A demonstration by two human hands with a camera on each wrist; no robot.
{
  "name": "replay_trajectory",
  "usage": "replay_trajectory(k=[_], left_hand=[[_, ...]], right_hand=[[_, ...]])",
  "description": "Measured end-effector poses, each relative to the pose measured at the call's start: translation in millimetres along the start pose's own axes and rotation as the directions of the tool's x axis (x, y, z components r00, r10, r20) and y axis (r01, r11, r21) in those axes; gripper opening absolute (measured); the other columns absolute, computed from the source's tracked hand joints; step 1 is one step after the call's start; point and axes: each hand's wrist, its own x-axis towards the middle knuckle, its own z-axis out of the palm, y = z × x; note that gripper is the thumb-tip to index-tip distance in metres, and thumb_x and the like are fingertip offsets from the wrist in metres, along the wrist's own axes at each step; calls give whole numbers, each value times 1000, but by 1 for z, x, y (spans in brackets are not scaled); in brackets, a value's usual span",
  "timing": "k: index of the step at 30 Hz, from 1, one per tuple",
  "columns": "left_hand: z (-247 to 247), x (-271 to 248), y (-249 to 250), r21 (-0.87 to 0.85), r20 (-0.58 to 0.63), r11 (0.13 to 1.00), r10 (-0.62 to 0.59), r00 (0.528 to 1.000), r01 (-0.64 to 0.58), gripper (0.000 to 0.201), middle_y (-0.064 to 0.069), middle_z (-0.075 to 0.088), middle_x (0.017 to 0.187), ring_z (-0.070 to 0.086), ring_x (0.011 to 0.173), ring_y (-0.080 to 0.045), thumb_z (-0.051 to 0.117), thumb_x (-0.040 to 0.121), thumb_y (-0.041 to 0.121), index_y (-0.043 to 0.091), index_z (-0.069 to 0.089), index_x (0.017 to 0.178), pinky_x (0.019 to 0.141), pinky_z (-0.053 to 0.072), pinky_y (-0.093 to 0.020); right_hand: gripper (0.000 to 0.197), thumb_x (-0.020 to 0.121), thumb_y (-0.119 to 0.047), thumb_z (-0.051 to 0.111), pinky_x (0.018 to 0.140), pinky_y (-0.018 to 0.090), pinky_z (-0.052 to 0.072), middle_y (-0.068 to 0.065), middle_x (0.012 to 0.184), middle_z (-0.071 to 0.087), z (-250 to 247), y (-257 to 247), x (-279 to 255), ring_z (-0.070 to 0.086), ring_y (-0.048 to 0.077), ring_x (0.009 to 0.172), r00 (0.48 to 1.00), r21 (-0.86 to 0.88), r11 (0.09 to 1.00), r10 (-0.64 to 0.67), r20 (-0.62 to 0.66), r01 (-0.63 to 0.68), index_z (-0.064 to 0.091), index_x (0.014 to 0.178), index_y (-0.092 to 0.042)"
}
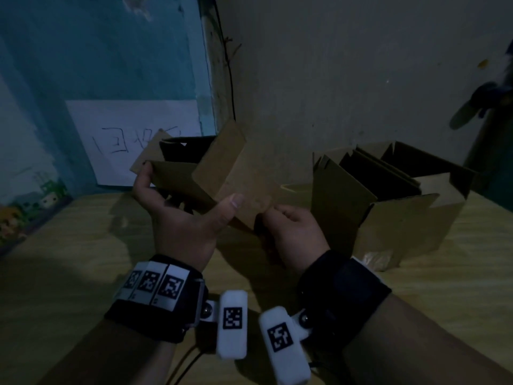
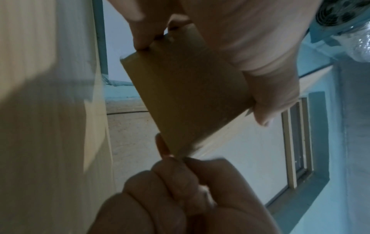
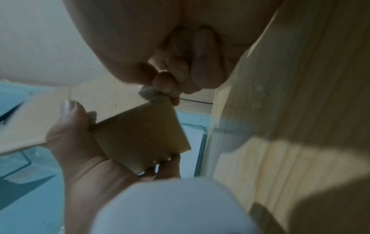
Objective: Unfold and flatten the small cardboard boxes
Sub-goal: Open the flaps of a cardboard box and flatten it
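Cardboard box (image 1: 194, 173), held above the table (image 1: 69, 273): my left hand (image 1: 177, 218) cradles its body; at four o'clock, my right hand (image 1: 291, 226) pinches a flap (image 1: 249, 184), best drawn outward along its crease.

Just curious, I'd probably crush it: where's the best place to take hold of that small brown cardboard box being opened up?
By its thin flap edges, from opposite sides. The small brown cardboard box is hollow; the left hand cradles one end, the right hand pinches a flap corner.
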Motion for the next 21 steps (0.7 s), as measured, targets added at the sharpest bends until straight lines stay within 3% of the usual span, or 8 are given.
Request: replay_trajectory(k=[3,5,7,10,14,17,21], left_hand=[[-1,1,-1,-14,-38,1000,3,999,-4,134,2,51,142,63,106,21,103,59,17,17,16,161,82,56,-6],[-2,2,-1,-39,-47,999,2,999,-4,135,7,51,142,64,115,13,97,54,33,20,16,161,85,58,-9],[-4,3,1,-42,-70,999,0,998,-3,134,0,50,148,63,125,-1,92,52,42,22,16,161,90,59,-14],[-6,3,0,1,-56,998,55,997,-55,131,-11,49,156,60,137,-19,94,57,40,22,15,160,101,61,-27],[-7,3,-2,64,-8,993,100,995,-99,130,-13,50,155,59,139,-21,94,61,38,14,13,160,104,59,-27],[-9,6,-5,76,24,992,100,995,-101,132,-17,51,155,58,141,-27,95,63,36,14,10,161,106,60,-37],[-10,5,-6,83,45,992,94,995,-98,136,-19,49,157,59,141,-30,96,60,40,17,10,162,106,60,-51]], right_hand=[[36,94,-50,67,54,30,36,1,64,54,0,-3,-1,48,16,53,998,63,996,55,41,-57,63,84,-15],[42,92,-56,70,49,25,35,-1,61,52,-1,-3,1,45,15,49,990,78,993,79,114,-89,61,83,-16],[38,93,-51,72,46,25,33,-1,64,51,-3,-3,3,43,14,50,972,196,964,141,190,-178,59,83,-16],[24,95,-36,70,49,21,17,-3,67,43,-5,-5,0,35,9,52,903,417,827,229,362,-377,54,90,-18],[21,88,-28,69,57,20,14,-4,71,40,-10,-10,-8,33,8,59,836,493,709,259,483,-505,51,91,-18],[20,83,-26,67,62,21,12,-5,72,36,-11,-13,-11,31,7,61,822,480,700,282,495,-529,49,89,-18],[13,90,-22,61,57,20,14,-3,71,38,-9,-8,-9,31,8,60,823,454,718,298,484,-528,48,89,-19]])
